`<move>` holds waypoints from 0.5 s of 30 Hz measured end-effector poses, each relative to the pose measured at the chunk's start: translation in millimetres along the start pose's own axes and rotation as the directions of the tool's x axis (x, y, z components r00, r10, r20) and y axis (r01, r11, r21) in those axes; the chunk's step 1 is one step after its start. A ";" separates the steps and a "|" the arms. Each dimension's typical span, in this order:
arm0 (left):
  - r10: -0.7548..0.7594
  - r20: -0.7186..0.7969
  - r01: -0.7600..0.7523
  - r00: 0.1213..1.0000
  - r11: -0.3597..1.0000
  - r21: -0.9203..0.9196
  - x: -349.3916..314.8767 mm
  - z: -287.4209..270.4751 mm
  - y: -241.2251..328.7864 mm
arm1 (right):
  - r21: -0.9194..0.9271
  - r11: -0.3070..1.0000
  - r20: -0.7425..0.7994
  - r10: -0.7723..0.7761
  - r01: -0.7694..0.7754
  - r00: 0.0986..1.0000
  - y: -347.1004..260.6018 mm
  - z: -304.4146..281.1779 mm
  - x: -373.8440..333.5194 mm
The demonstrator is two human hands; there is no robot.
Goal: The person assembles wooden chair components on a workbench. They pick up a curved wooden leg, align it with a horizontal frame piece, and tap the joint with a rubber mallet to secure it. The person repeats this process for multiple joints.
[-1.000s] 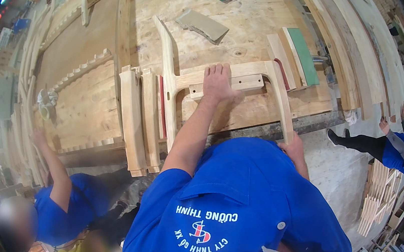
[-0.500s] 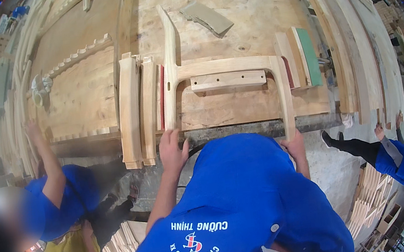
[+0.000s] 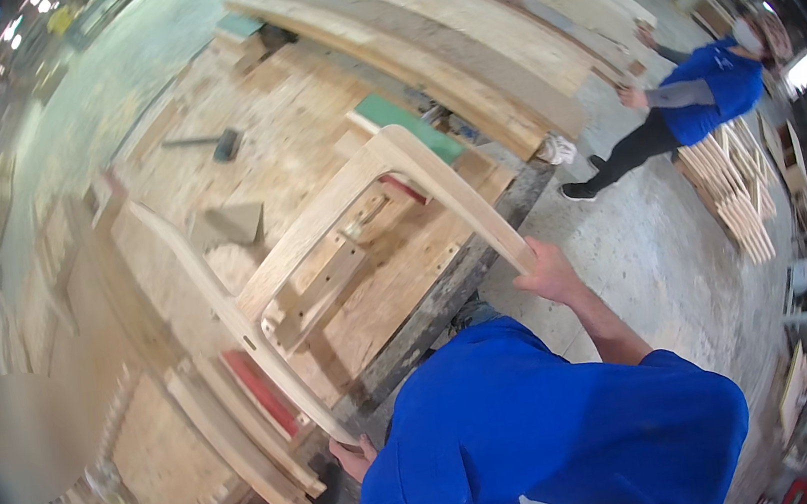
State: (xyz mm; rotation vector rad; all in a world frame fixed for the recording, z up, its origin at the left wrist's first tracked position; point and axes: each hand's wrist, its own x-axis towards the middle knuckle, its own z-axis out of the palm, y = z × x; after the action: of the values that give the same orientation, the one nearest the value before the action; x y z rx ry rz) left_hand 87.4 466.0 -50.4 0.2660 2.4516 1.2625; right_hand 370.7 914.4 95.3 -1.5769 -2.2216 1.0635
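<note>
now that the left hand [image 3: 353,457] at six o'clock and right hand [image 3: 549,272] at three have fingers clamped on its legs, the wooden frame [image 3: 315,231] has risen above the worktop [image 3: 180,194], seemingly hand-borne.

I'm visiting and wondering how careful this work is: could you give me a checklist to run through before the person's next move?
1. Left hand gripping a leg of the wooden frame: ok.
2. Right hand gripping the other leg: ok.
3. Mallet lying apart from the frame: ok.
4. Nothing showing through the frame's opening: not ok, the drilled strip does.
5. Frame entirely off the workbench: cannot tell.
</note>
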 end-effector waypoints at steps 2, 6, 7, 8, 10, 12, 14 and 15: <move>0.152 -0.025 -0.153 0.988 0.987 -0.056 24.8 22.2 34.5 | 0.094 0.995 -0.111 0.024 -0.014 0.994 18.3 -19.9 -7.5; 0.339 0.102 -0.329 0.935 0.938 -0.106 73.7 67.7 189.6 | 0.328 0.937 -0.273 0.219 -0.123 0.937 69.4 -49.3 -25.7; 0.362 0.143 -0.363 0.921 0.932 -0.022 87.4 80.6 226.1 | 0.398 0.905 -0.286 0.280 -0.152 0.917 79.9 -57.8 -26.2; 0.461 0.171 -0.464 0.871 0.886 -0.026 105.2 99.9 251.1 | 0.459 0.877 -0.303 0.302 -0.139 0.904 86.7 -68.3 -23.7; 0.585 0.276 -0.606 0.763 0.795 -0.010 142.9 143.8 306.0 | 0.581 0.807 -0.331 0.355 -0.107 0.874 99.6 -90.0 -17.6; 0.643 0.376 -0.703 0.667 0.711 0.031 175.6 203.3 357.8 | 0.655 0.747 -0.355 0.434 -0.111 0.828 119.1 -106.3 -5.9; 0.721 0.403 -0.797 0.564 0.602 0.040 199.5 271.3 399.9 | 0.698 0.706 -0.370 0.498 -0.120 0.784 140.8 -122.8 7.8; 0.762 0.400 -0.837 0.509 0.546 0.025 208.6 303.5 418.0 | 0.706 0.697 -0.377 0.519 -0.125 0.767 152.4 -130.7 17.0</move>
State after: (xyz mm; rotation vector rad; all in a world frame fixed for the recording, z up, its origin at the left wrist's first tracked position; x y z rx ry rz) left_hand 19.3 1003.5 79.4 1.7304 2.1443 1.0731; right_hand 547.3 1010.7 84.0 -1.6844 -1.0169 1.1014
